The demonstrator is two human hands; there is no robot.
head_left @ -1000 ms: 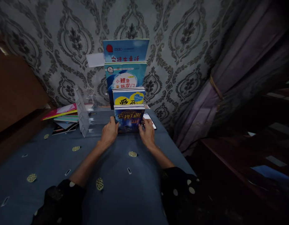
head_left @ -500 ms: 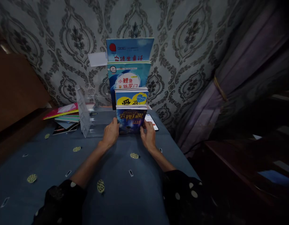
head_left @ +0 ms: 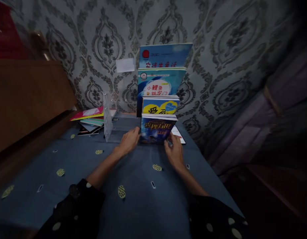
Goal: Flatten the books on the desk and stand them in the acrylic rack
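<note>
In the head view, the front dark blue book (head_left: 157, 129) with gold lettering stands upright on the lowest tier of a clear tiered stand (head_left: 107, 119). My left hand (head_left: 130, 141) has its curled fingers against the book's left edge. At the lower right edge, my right hand (head_left: 174, 149) grips it, thumb toward the front. Behind stand a yellow and blue book (head_left: 160, 105), a teal book (head_left: 157, 81) and a tall blue book (head_left: 165, 54), each higher than the one before it. Fingertips behind the front book are hidden.
A phone (head_left: 178, 134) lies right of the stand near the table's edge. Left of it is a pile of thin books (head_left: 90, 121). A white card (head_left: 125, 65) shows against the patterned wall. A brown wooden panel (head_left: 31, 103) borders the left; a curtain (head_left: 258, 122) hangs right.
The view has swung left, so everything sits further right in the picture. Both hands stay at the sides of the front book, with the books in the same order.
</note>
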